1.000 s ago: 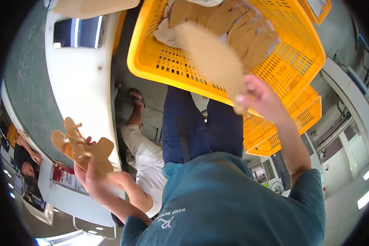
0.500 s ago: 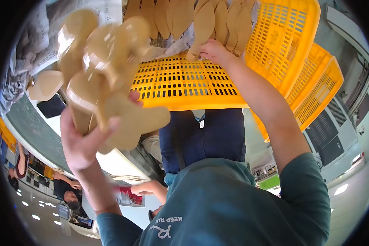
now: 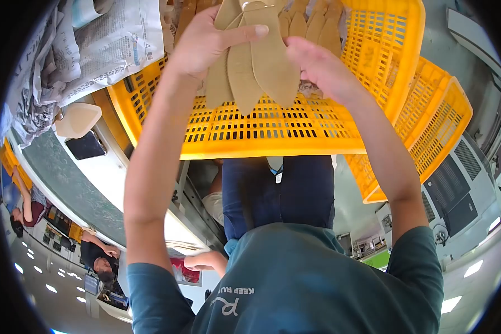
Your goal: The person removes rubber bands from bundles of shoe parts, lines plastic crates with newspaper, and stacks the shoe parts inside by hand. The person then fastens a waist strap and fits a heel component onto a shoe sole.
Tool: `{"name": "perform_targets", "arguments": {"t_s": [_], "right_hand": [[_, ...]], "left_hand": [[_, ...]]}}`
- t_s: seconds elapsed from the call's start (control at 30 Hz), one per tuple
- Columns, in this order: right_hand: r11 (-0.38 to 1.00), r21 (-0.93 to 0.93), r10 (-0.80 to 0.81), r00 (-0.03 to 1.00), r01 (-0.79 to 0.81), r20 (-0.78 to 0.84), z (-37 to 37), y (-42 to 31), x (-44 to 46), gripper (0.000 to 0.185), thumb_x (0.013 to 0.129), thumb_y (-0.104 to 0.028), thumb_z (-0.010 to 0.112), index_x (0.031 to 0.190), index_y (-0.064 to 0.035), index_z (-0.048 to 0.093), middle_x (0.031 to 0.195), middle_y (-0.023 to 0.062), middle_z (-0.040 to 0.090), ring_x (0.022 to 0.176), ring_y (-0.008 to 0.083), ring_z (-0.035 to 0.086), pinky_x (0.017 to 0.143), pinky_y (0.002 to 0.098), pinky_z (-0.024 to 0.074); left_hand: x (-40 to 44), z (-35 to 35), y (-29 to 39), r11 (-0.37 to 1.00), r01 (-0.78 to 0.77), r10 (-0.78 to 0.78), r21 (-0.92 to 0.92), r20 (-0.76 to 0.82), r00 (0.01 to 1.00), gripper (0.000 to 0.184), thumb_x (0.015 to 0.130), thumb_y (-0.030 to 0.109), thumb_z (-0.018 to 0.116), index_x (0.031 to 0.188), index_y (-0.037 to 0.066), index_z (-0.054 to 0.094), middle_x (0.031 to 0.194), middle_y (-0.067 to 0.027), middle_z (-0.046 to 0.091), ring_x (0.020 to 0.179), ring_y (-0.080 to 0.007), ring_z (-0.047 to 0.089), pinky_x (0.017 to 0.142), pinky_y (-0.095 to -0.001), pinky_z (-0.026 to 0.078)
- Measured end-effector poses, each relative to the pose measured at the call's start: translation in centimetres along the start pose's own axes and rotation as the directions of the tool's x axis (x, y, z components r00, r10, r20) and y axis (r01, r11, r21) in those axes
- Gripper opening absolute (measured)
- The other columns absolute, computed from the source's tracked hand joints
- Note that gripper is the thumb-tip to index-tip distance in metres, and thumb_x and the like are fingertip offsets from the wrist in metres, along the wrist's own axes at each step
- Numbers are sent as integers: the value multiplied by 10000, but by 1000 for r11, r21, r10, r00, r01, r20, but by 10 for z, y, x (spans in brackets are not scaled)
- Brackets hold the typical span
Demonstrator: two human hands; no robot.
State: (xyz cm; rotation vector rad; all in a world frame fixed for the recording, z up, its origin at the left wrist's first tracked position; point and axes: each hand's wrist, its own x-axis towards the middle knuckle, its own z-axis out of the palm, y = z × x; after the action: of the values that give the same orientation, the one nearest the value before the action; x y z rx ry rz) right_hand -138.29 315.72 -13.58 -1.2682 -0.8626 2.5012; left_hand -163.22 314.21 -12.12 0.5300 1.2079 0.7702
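Observation:
At the top centre my left hand (image 3: 206,42) grips a fanned bunch of tan sole-shaped pieces (image 3: 261,67), its thumb lying across them. The bunch hangs over the near side of a yellow basket (image 3: 273,146). My right hand (image 3: 320,67) is at the right edge of the bunch with its fingers bent together; whether something is between them is too hidden to make out. More tan pieces (image 3: 323,25) lie in rows in the basket behind my hands.
Crumpled newspaper (image 3: 122,44) lies at the upper left. Below it are a pale sole piece (image 3: 79,120) and a dark phone (image 3: 86,146) on the table. More yellow baskets (image 3: 434,117) stand at the right. Other people (image 3: 100,259) are at the lower left.
My left hand has moved up and right, from beside the basket to above it, with the tan pieces. My right hand has left the row of pieces and come beside the bunch.

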Motion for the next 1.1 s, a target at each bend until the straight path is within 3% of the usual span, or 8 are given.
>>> {"name": "perform_targets", "arguments": {"t_s": [0.07, 0.17, 0.47, 0.57, 0.67, 0.9, 1.0, 1.1], "right_hand": [[933, -352, -79, 997, 76, 7, 1, -8, 0, 523, 1033, -340, 702, 1407, 1, 568, 1161, 72, 723, 1025, 136, 696, 890, 296, 565], [956, -293, -6, 999, -6, -39, -24, -2, 12, 503, 1001, -283, 753, 1379, 5, 590, 1175, 70, 719, 1046, 114, 682, 900, 278, 558], [992, -122, 39, 999, -43, -35, -29, 36, 43, 346, 998, -266, 757, 1232, -29, 666, 1107, 36, 712, 1012, 117, 675, 949, 291, 538], [996, 88, 25, 998, -31, 63, -36, 47, 65, 334, 990, -259, 770, 1226, -45, 672, 1147, 41, 709, 1075, 132, 666, 996, 295, 517], [985, 116, -119, 991, 125, -56, -25, 36, 68, 362, 980, -235, 784, 1264, -50, 657, 1185, 50, 707, 1127, 150, 656, 1027, 312, 506], [994, -63, -91, 993, 86, -79, -24, 38, 70, 676, 925, -162, 833, 1472, -42, 454, 1271, 137, 697, 1198, 188, 662, 1052, 347, 509], [990, -138, -35, 999, 29, -39, -36, 29, 64, 723, 923, -153, 831, 1508, -70, 413, 1259, 155, 699, 1167, 200, 677, 1012, 354, 534], [902, -432, 44, 998, -22, 40, -50, -4, 59, 686, 947, -139, 787, 1520, -109, 410, 1175, 127, 722, 1093, 184, 693, 912, 339, 576]], "left_hand": [[7, 3, -16, 985, 46, -56, -166, -58, 997, 394, 930, 128, 771, 1263, -43, 648, 1136, -128, 749, 988, -227, 753, 902, -371, 616], [12, -7, -41, 918, 87, -126, -387, -76, 989, 367, 954, 98, 725, 1275, -51, 628, 1171, -160, 733, 1040, -253, 742, 899, -387, 620], [19, -18, -82, 932, -102, 36, -347, -191, 981, 401, 972, 118, 754, 1316, -40, 621, 1229, -147, 728, 1082, -238, 733, 954, -387, 602], [20, -6, -77, 937, -119, -1, -330, -343, 939, 393, 945, 131, 797, 1275, -20, 648, 1199, -151, 738, 1054, -241, 740, 902, -383, 618], [28, 0, -93, 827, -232, 1, -512, -412, 911, 343, 968, 174, 782, 1239, -7, 674, 1173, -133, 749, 1017, -225, 742, 866, -364, 616], [36, 42, -103, 804, -280, -54, -524, -534, 844, 488, 1038, 348, 688, 1377, 5, 613, 1307, -108, 698, 1147, -224, 683, 963, -364, 562], [25, 42, -106, 949, -33, -163, -315, -577, 800, 562, 1004, 403, 723, 1367, -12, 612, 1347, -121, 675, 1157, -233, 674, 958, -355, 556], [-25, 18, -102, 936, 283, -174, 208, -423, 889, 674, 923, 414, 811, 1386, -25, 593, 1377, -153, 649, 1171, -262, 666, 980, -382, 541]]}}
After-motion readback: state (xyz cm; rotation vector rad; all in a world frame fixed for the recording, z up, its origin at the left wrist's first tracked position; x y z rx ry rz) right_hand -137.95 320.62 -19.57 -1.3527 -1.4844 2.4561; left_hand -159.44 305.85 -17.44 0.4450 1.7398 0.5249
